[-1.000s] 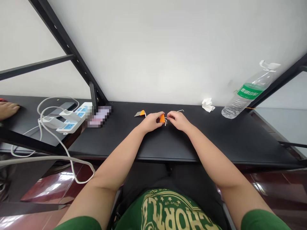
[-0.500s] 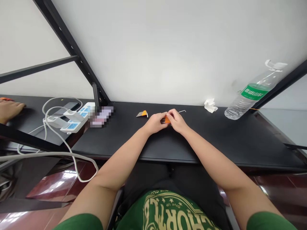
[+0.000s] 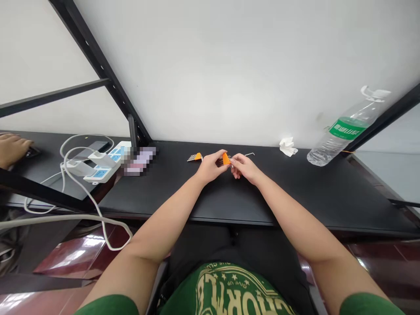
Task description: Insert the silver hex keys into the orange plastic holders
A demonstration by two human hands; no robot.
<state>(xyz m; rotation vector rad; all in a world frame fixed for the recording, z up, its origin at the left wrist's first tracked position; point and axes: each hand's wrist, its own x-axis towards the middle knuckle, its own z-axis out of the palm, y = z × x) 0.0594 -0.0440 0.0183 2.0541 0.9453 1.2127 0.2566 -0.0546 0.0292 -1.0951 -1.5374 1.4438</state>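
Note:
My left hand (image 3: 210, 165) pinches a small orange hex-key holder (image 3: 225, 158) above the black table (image 3: 315, 192). Right beside it, my right hand (image 3: 244, 167) has its fingertips closed on the thin metal keys at the holder's right side. A second orange holder with keys (image 3: 195, 157) lies on the table just left of my left hand. One loose hex key (image 3: 249, 154) lies behind my right hand, near the wall.
A crumpled tissue (image 3: 288, 146) and a tilted plastic water bottle (image 3: 344, 131) are at the back right. A white power strip with plugs and cables (image 3: 98, 162) is at the left, by a black frame post (image 3: 132, 131). Another person's hand (image 3: 13, 148) rests at the far left.
My left hand has lifted and turned the orange holder upward. My right hand has shifted from over the holder to its right side.

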